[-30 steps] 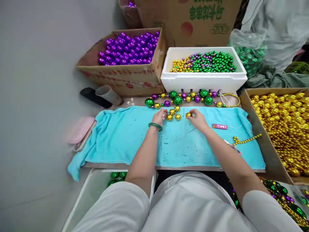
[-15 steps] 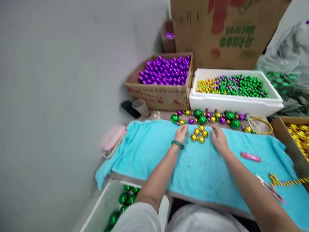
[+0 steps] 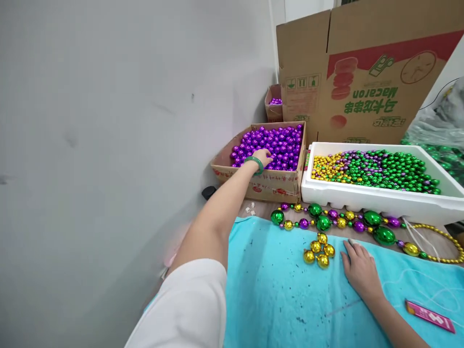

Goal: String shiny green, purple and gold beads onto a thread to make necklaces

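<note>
My left hand [image 3: 264, 157], with a green bangle [image 3: 254, 162] on the wrist, reaches into the cardboard box [image 3: 268, 184] of purple beads [image 3: 276, 145]; its fingers rest among the beads and are mostly hidden. My right hand [image 3: 358, 265] lies on the turquoise towel [image 3: 282, 295] with fingers curled down. Just left of it sits a small cluster of gold beads [image 3: 319, 252]. Beyond the towel lies a strung row of green, gold and purple beads [image 3: 340, 223].
A white foam box [image 3: 369, 199] holds gold, purple and green beads. A large printed carton [image 3: 362, 82] stands behind it. A grey wall [image 3: 108, 121] fills the left. A pink packet [image 3: 429, 316] lies on the towel at right. Bagged green beads [image 3: 445, 154] sit far right.
My left hand has left the gold cluster and stretched forward into the purple bead box. My right hand let go of its gold bead and now rests on the towel. The view swung left and up.
</note>
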Demonstrator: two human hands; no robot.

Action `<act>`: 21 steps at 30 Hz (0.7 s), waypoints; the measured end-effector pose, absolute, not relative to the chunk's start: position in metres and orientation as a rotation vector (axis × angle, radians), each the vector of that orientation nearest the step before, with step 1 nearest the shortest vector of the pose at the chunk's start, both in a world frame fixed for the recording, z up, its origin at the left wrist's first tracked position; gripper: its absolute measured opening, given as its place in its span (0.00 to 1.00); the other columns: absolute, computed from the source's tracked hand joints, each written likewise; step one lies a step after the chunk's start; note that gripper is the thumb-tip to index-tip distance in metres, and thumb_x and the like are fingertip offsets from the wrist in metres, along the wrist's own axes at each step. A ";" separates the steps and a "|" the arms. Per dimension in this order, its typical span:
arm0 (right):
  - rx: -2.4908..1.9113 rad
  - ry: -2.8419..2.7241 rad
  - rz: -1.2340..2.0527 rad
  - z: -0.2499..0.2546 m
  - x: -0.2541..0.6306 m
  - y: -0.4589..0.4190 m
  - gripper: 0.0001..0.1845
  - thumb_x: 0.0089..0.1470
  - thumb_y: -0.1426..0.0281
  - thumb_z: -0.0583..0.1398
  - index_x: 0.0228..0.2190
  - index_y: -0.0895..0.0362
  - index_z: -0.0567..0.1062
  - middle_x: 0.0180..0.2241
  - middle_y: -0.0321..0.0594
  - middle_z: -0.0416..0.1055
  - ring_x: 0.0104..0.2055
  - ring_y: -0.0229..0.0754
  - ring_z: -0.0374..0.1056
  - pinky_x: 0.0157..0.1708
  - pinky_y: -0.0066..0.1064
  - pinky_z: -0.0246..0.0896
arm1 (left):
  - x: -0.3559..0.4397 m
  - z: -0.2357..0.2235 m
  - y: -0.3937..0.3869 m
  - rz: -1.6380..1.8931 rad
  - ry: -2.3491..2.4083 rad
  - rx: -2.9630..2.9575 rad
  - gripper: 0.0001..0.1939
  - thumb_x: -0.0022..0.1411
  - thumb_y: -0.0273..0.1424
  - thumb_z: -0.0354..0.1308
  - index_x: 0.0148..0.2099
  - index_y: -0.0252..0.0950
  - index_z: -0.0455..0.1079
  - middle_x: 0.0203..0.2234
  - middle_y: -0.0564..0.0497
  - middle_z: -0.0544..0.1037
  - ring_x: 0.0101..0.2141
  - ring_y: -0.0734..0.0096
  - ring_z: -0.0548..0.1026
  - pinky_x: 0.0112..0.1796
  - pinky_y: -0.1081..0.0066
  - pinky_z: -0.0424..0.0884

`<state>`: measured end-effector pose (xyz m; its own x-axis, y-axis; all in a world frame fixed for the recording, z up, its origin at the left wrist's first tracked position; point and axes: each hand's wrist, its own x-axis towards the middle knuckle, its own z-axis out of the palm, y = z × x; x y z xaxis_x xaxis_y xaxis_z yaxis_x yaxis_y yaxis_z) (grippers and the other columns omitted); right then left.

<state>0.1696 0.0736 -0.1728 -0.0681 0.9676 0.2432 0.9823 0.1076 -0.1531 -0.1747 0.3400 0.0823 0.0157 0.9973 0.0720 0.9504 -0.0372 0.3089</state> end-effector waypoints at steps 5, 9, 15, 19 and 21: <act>-1.913 -2.089 -0.080 -0.179 0.170 0.074 0.24 0.62 0.61 0.47 0.53 0.58 0.70 0.54 0.48 0.68 0.56 0.52 0.61 0.51 0.45 0.59 | -0.197 0.081 0.407 -0.057 2.082 1.997 0.39 0.33 0.32 0.73 0.52 0.37 0.72 0.53 0.38 0.73 0.52 0.42 0.69 0.52 0.55 0.64; -1.917 -2.074 -0.071 -0.182 0.170 0.073 0.24 0.62 0.61 0.48 0.52 0.56 0.71 0.53 0.46 0.68 0.55 0.52 0.62 0.50 0.45 0.60 | -0.203 0.068 0.442 -0.260 2.044 1.935 0.47 0.28 0.38 0.74 0.56 0.44 0.69 0.57 0.39 0.69 0.55 0.38 0.66 0.52 0.51 0.64; -1.931 -2.054 -0.049 -0.181 0.170 0.073 0.24 0.61 0.60 0.48 0.53 0.55 0.71 0.54 0.45 0.68 0.54 0.53 0.63 0.50 0.46 0.60 | -0.207 0.040 0.461 -0.374 1.990 1.944 0.59 0.17 0.41 0.75 0.59 0.46 0.65 0.59 0.35 0.65 0.53 0.35 0.66 0.48 0.51 0.66; -1.942 -2.060 -0.043 -0.179 0.169 0.073 0.25 0.61 0.60 0.47 0.53 0.56 0.70 0.54 0.45 0.68 0.54 0.53 0.63 0.50 0.46 0.60 | -0.208 0.031 0.457 -0.403 1.935 1.960 0.57 0.18 0.39 0.75 0.58 0.44 0.67 0.62 0.33 0.58 0.47 0.38 0.71 0.40 0.56 0.71; -1.942 -2.063 -0.044 -0.178 0.169 0.072 0.25 0.61 0.60 0.47 0.53 0.56 0.70 0.54 0.45 0.68 0.54 0.53 0.63 0.49 0.46 0.60 | -0.206 0.030 0.454 -0.408 1.904 1.983 0.55 0.18 0.38 0.74 0.57 0.45 0.68 0.61 0.34 0.60 0.48 0.38 0.70 0.41 0.57 0.71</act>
